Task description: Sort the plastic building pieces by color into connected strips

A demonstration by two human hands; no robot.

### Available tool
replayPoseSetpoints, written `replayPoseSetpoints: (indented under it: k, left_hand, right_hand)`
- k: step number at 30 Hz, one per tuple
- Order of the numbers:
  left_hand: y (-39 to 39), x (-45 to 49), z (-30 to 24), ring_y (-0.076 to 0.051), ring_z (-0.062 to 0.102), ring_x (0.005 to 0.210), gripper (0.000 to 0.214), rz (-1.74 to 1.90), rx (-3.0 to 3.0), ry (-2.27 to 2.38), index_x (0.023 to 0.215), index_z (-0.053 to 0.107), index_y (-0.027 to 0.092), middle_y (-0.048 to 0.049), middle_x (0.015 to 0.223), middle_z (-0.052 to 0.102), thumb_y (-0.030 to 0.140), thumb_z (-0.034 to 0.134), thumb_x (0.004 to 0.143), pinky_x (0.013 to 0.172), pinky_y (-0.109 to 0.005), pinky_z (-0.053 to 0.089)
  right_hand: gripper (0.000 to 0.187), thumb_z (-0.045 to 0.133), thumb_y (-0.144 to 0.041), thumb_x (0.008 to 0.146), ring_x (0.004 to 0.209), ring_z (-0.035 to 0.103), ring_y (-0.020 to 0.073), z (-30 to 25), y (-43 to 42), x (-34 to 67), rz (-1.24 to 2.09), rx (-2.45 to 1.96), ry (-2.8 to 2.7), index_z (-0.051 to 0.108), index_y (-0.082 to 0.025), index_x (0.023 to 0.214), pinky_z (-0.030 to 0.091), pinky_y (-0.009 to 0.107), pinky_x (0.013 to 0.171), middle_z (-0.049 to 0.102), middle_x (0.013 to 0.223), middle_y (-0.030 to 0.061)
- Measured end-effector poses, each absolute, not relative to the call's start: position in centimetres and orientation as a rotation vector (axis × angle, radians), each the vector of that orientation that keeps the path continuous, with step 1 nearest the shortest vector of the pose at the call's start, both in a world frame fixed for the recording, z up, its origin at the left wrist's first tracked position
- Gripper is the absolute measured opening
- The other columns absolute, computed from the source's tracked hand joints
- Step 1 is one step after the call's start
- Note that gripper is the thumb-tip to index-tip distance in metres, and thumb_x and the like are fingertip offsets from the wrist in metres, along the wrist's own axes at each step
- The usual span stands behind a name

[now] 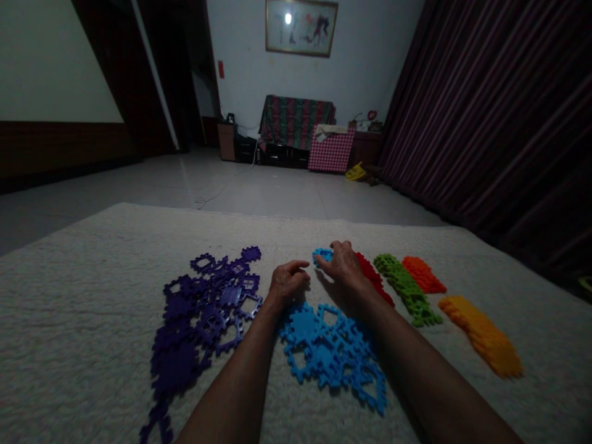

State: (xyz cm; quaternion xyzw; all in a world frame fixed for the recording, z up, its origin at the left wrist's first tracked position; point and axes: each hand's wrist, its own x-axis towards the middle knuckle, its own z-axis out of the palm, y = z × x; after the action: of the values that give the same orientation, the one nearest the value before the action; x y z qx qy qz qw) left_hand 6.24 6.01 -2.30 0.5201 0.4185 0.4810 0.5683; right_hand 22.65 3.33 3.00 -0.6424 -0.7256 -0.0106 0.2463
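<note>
A blue toothed piece [324,253] sits beyond the blue pile [303,325] and left of the red stack [375,280], under my right grip [345,266], though I cannot tell whether I'm pinching it. My left grip [287,285] is loosely curled with thumb and fingers parted, between that piece and the purple pile [178,364], and the green [407,290] and yellow stacks [483,336] lie farther right on the pale cover [92,308].

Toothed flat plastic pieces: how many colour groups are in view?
6: dark purple pieces at left; light blue pieces in the middle and by the right hand; red pieces partly hidden by that arm; farther right, green pieces, orange pieces and, nearer, yellow pieces.
</note>
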Motion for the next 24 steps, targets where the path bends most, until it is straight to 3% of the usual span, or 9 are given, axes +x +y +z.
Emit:
replayPoseSetpoints:
  k: [6, 12, 17, 24]
  left_hand:
    - [6.4, 6.2, -3.0, -0.012, 0.061, 0.051, 0.039, 1.143, 1.247, 0.991, 0.096, 0.072, 0.013, -0.0021, 0.068, 0.07, 0.014, 0.058, 0.06, 0.049, -0.022, 0.049]
    - [6.5, 6.1, -3.3, -0.012, 0.062, 0.052, 0.04, 1.146, 1.229, 0.969, 0.098, 0.071, 0.013, -0.0015, 0.068, 0.069, 0.016, 0.058, 0.06, 0.05, -0.022, 0.049]
    - [6.3, 6.1, -2.9, -0.012, 0.061, 0.05, 0.039, 1.135, 1.203, 0.979, 0.097, 0.07, 0.012, -0.0011, 0.066, 0.067, 0.016, 0.059, 0.06, 0.047, -0.021, 0.047]
    - [5.9, 6.2, -2.3, -0.012, 0.061, 0.049, 0.039, 1.124, 1.189, 1.003, 0.096, 0.07, 0.012, -0.0017, 0.068, 0.067, 0.015, 0.058, 0.059, 0.044, -0.022, 0.046]
  right_hand:
    - [0.026, 0.059, -0.033, 0.081, 0.092, 0.058, 0.0236, 2.2, 2.0, 23.1, 0.087, -1.817, -1.891, 0.066, -0.018, 0.102, 0.045, 0.033, 0.079, 0.063, 0.1, 0.0114]
    - [0.017, 0.055, -0.025, 0.079, 0.072, 0.06, 0.0155, 1.9, -1.2, 24.4, 0.548, -1.702, -2.094, 0.07, -0.017, 0.079, 0.042, 0.024, 0.063, 0.067, 0.078, 0.0033]
    - [0.014, 0.062, -0.027, 0.075, 0.067, 0.058, 0.0149, 2.6, -1.5, 24.5, 0.682, -1.656, -2.196, 0.071, -0.016, 0.076, 0.041, 0.023, 0.059, 0.066, 0.074, 0.0025]
    - [0.015, 0.059, -0.013, 0.073, 0.07, 0.059, 0.0143, 2.2, -1.2, 24.3, 0.585, -1.678, -2.273, 0.071, -0.019, 0.078, 0.041, 0.022, 0.063, 0.066, 0.077, 0.0019]
